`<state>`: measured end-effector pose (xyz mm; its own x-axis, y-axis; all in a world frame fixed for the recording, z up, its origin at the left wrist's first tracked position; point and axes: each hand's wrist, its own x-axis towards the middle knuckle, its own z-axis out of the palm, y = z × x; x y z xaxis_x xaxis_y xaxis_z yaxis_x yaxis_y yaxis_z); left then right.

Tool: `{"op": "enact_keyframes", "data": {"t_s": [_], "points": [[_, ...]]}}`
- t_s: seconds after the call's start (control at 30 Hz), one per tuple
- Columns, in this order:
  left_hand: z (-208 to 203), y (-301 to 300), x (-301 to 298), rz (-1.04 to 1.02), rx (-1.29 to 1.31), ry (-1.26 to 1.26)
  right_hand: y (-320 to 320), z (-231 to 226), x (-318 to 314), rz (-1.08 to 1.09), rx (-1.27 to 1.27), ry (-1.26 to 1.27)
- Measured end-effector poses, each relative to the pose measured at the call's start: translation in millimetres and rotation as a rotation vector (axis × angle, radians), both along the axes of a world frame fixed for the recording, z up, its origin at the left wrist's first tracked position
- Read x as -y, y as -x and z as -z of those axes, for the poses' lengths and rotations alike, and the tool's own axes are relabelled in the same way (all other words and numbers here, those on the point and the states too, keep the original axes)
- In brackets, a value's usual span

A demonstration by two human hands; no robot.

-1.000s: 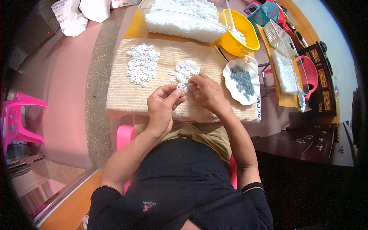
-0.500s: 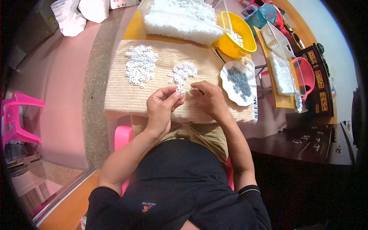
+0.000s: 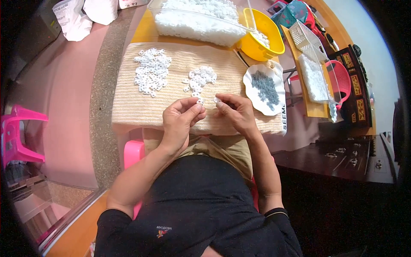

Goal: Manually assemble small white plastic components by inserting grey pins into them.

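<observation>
Both hands have drifted slightly apart since a moment ago, and the pile ahead looks thinner. My left hand (image 3: 180, 118) curls nearly shut, thumb and forefinger pinched on a small white ring (image 3: 200, 101) at its tip; my right hand (image 3: 235, 112) pinches another white piece (image 3: 217, 99) the same way. Both sit at the near edge of the cream ribbed mat (image 3: 128, 103). To join them well, I judge I should square the two pieces face to face before pressing (they are tiny, and slip easily). At 12 o'clock lies the small white pile (image 3: 199, 79); at 11, the larger pile (image 3: 152, 73). At 2 o'clock the white dish of grey bits (image 3: 264, 88) sits close to my right wrist, easy to knock. Farther off: clear tub of white parts (image 3: 197, 21), yellow bowl (image 3: 261, 38).
</observation>
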<state>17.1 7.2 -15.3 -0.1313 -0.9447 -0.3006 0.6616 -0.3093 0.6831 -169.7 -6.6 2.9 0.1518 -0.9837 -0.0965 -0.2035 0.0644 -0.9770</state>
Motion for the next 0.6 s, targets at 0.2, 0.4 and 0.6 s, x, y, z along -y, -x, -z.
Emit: {"op": "enact_keyframes", "data": {"t_s": [0.2, 0.4, 0.6], "points": [[1.5, 0.8, -0.9, 0.013, -0.01, 0.002, 8.5, 0.2, 4.0, -0.094, -0.436, 0.375], [4.0, 0.6, -1.9, 0.027, 0.0, 0.007, 1.5, -28.5, 6.7, -0.265, -1.008, 0.464], [4.7, 1.2, -2.0, 0.034, 0.011, 0.011, 1.3, -21.4, 13.9, -0.326, -1.054, 0.444]]}}
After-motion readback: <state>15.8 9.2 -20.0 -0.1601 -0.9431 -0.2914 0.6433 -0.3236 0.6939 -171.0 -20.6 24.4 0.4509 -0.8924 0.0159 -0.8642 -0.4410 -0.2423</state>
